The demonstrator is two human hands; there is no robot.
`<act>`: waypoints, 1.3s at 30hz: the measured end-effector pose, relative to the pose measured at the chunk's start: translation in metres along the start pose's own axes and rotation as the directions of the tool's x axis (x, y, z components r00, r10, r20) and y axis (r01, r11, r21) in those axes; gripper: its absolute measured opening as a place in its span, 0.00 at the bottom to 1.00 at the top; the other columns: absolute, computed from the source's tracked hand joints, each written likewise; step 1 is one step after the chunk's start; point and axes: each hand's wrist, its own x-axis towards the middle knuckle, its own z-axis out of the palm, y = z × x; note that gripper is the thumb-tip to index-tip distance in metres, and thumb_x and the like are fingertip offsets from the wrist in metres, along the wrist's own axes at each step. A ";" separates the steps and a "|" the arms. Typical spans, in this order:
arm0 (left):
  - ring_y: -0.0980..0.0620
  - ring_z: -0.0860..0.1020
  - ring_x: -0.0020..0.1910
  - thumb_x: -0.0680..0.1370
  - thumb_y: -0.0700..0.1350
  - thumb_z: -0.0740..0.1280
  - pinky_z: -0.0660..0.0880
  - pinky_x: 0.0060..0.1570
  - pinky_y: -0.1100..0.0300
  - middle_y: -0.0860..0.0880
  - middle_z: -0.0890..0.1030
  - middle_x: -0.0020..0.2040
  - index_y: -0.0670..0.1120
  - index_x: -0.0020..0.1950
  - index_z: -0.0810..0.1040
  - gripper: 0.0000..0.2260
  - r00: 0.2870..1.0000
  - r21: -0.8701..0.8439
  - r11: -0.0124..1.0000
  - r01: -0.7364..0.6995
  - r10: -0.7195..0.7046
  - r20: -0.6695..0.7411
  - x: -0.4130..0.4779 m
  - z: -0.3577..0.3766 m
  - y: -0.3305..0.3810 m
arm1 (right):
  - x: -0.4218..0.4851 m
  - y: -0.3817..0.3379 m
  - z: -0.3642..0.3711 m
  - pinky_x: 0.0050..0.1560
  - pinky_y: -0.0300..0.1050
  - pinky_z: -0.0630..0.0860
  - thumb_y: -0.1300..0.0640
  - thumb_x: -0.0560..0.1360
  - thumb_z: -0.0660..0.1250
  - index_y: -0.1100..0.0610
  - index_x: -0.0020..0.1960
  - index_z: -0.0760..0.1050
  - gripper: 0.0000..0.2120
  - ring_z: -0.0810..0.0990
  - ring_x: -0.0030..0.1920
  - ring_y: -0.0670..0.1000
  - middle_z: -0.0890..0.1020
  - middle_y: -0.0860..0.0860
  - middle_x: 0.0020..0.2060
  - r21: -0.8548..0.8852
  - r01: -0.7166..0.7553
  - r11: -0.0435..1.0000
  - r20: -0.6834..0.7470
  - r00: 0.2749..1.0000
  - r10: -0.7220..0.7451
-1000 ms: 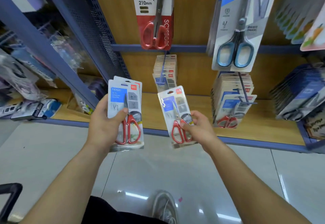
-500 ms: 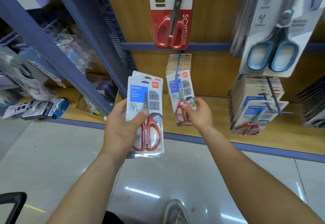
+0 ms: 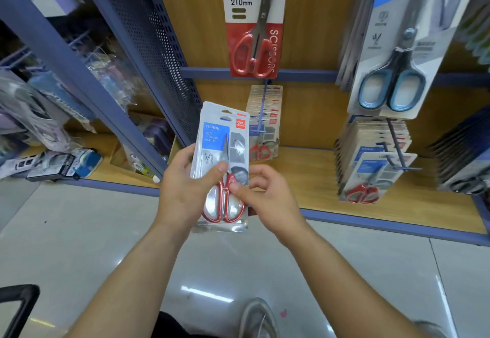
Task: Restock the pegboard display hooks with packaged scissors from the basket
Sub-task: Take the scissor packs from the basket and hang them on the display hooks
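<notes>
My left hand (image 3: 183, 192) grips a small stack of packaged red-handled scissors (image 3: 224, 152), thumb across the front pack. My right hand (image 3: 267, 197) pinches the front pack at its right edge near the red handles, thumb on its face. Just behind them, a blue hook (image 3: 262, 109) on the wooden back panel carries a row of the same packs (image 3: 265, 136). A second hook (image 3: 395, 144) to the right holds more of these packs (image 3: 371, 168).
Large red scissors cards (image 3: 252, 25) and blue-handled scissors cards (image 3: 395, 54) hang overhead. A perforated blue divider (image 3: 148, 54) stands at left, with mixed goods beyond it. A black basket handle (image 3: 16, 308) shows at bottom left. My shoe (image 3: 258, 319) is on the glossy floor.
My right hand let go of the pack it put on the middle hook. It has come back to the stack in my left hand and now pinches the front pack.
</notes>
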 end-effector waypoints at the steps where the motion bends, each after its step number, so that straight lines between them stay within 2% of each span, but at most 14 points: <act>1: 0.51 0.87 0.49 0.78 0.42 0.74 0.85 0.47 0.54 0.52 0.87 0.52 0.53 0.58 0.80 0.12 1.000 -0.007 1.000 0.004 -0.004 -0.008 0.000 -0.002 0.001 | 0.000 -0.001 -0.002 0.41 0.54 0.84 0.59 0.75 0.77 0.56 0.57 0.78 0.13 0.87 0.40 0.56 0.86 0.53 0.41 -0.004 0.002 1.000 -0.018 1.000 -0.002; 5: 0.46 0.86 0.51 0.80 0.43 0.71 0.83 0.53 0.43 0.49 0.87 0.52 0.50 0.60 0.81 0.09 0.998 -0.003 1.000 0.025 -0.025 -0.064 0.002 -0.014 0.003 | -0.004 -0.001 -0.025 0.45 0.56 0.81 0.62 0.77 0.74 0.59 0.55 0.78 0.09 0.86 0.43 0.57 0.88 0.55 0.45 0.083 0.013 0.996 -0.088 0.996 -0.006; 9: 0.54 0.86 0.45 0.80 0.47 0.73 0.84 0.37 0.58 0.56 0.87 0.46 0.55 0.57 0.81 0.08 0.993 0.014 0.999 0.040 -0.038 -0.115 0.005 -0.021 0.002 | -0.017 0.010 -0.066 0.41 0.50 0.85 0.65 0.78 0.71 0.56 0.58 0.77 0.10 0.88 0.45 0.54 0.88 0.54 0.48 0.060 0.038 0.997 -0.214 0.977 -0.024; 12: 0.56 0.86 0.44 0.79 0.48 0.73 0.82 0.34 0.62 0.57 0.86 0.45 0.57 0.53 0.80 0.06 0.990 0.023 0.999 0.044 -0.041 -0.133 0.005 -0.019 0.002 | -0.023 0.033 -0.093 0.40 0.47 0.85 0.64 0.78 0.71 0.52 0.57 0.78 0.11 0.88 0.45 0.51 0.88 0.51 0.48 -0.037 -0.032 0.999 -0.288 0.957 0.020; 15: 0.53 0.87 0.45 0.78 0.48 0.74 0.84 0.38 0.57 0.54 0.87 0.48 0.55 0.56 0.81 0.08 0.989 0.023 0.998 0.050 -0.047 -0.137 0.005 -0.016 0.002 | -0.012 0.053 -0.099 0.45 0.52 0.86 0.61 0.78 0.72 0.46 0.54 0.79 0.11 0.88 0.47 0.49 0.87 0.49 0.50 -0.187 -0.103 0.977 -0.286 0.957 0.046; 17: 0.52 0.87 0.45 0.78 0.47 0.74 0.84 0.40 0.54 0.53 0.87 0.49 0.54 0.58 0.82 0.09 0.989 0.021 0.998 0.051 -0.048 -0.137 0.005 -0.014 0.001 | 0.003 0.054 -0.093 0.47 0.52 0.85 0.61 0.78 0.72 0.45 0.53 0.78 0.12 0.87 0.49 0.48 0.87 0.48 0.50 -0.214 -0.092 0.972 -0.250 0.967 0.036; 21: 0.54 0.87 0.44 0.79 0.48 0.74 0.82 0.34 0.61 0.54 0.87 0.48 0.56 0.56 0.80 0.07 0.989 0.026 0.998 0.059 -0.055 -0.136 0.006 -0.014 0.000 | 0.039 0.048 -0.078 0.44 0.45 0.84 0.61 0.78 0.73 0.49 0.55 0.79 0.10 0.87 0.47 0.45 0.87 0.46 0.48 -0.196 -0.017 0.981 -0.222 0.975 -0.028; 24: 0.56 0.86 0.43 0.79 0.49 0.73 0.81 0.31 0.63 0.54 0.86 0.48 0.56 0.57 0.80 0.08 0.988 0.025 0.997 0.072 -0.068 -0.139 0.008 -0.014 -0.001 | 0.057 0.049 -0.074 0.41 0.42 0.83 0.59 0.78 0.73 0.46 0.53 0.77 0.09 0.87 0.44 0.43 0.86 0.43 0.45 -0.203 -0.020 0.979 -0.251 0.967 -0.032; 27: 0.56 0.87 0.44 0.79 0.50 0.73 0.82 0.32 0.61 0.55 0.86 0.48 0.56 0.59 0.80 0.09 0.989 0.029 0.997 0.077 -0.073 -0.131 0.009 -0.012 -0.001 | 0.069 0.054 -0.072 0.39 0.42 0.82 0.56 0.79 0.73 0.49 0.55 0.78 0.07 0.87 0.41 0.44 0.86 0.44 0.44 -0.248 -0.044 0.968 -0.301 0.953 -0.033; 31: 0.56 0.87 0.44 0.78 0.50 0.74 0.83 0.34 0.60 0.56 0.87 0.46 0.58 0.53 0.80 0.06 0.991 0.043 0.996 0.077 -0.072 -0.115 0.011 -0.009 -0.002 | 0.098 0.052 -0.066 0.36 0.42 0.76 0.50 0.78 0.73 0.53 0.47 0.78 0.07 0.84 0.40 0.48 0.84 0.45 0.38 -0.346 -0.123 0.930 -0.398 0.917 -0.027; 34: 0.56 0.87 0.44 0.78 0.51 0.73 0.83 0.35 0.60 0.56 0.86 0.47 0.58 0.55 0.80 0.07 0.990 0.063 0.994 0.087 -0.080 -0.117 0.011 -0.008 -0.002 | 0.114 0.048 -0.064 0.49 0.48 0.80 0.46 0.76 0.73 0.56 0.57 0.78 0.17 0.84 0.52 0.56 0.85 0.52 0.51 -0.398 -0.247 0.884 -0.460 0.887 0.041; 36: 0.56 0.86 0.44 0.78 0.51 0.73 0.82 0.33 0.61 0.56 0.86 0.46 0.56 0.55 0.80 0.07 0.989 0.060 0.993 0.098 -0.090 -0.119 0.012 -0.007 -0.002 | 0.108 0.046 -0.062 0.56 0.49 0.78 0.46 0.76 0.73 0.58 0.67 0.74 0.24 0.81 0.59 0.56 0.82 0.53 0.59 -0.461 -0.259 0.849 -0.476 0.880 0.010; 37: 0.56 0.86 0.43 0.78 0.51 0.74 0.82 0.32 0.62 0.56 0.87 0.45 0.55 0.54 0.80 0.07 0.988 0.051 0.993 0.105 -0.098 -0.119 0.012 -0.006 -0.002 | 0.099 0.044 -0.060 0.55 0.47 0.76 0.48 0.77 0.73 0.57 0.66 0.73 0.22 0.80 0.60 0.55 0.81 0.52 0.59 -0.477 -0.223 0.850 -0.468 0.883 -0.031; 39: 0.55 0.87 0.42 0.78 0.50 0.74 0.83 0.33 0.59 0.55 0.87 0.44 0.54 0.53 0.81 0.06 0.987 0.032 0.992 0.119 -0.115 -0.111 0.012 -0.004 -0.001 | 0.075 0.038 -0.051 0.51 0.45 0.73 0.52 0.80 0.70 0.53 0.58 0.76 0.09 0.82 0.53 0.52 0.83 0.50 0.52 -0.368 -0.094 0.925 -0.399 0.915 -0.066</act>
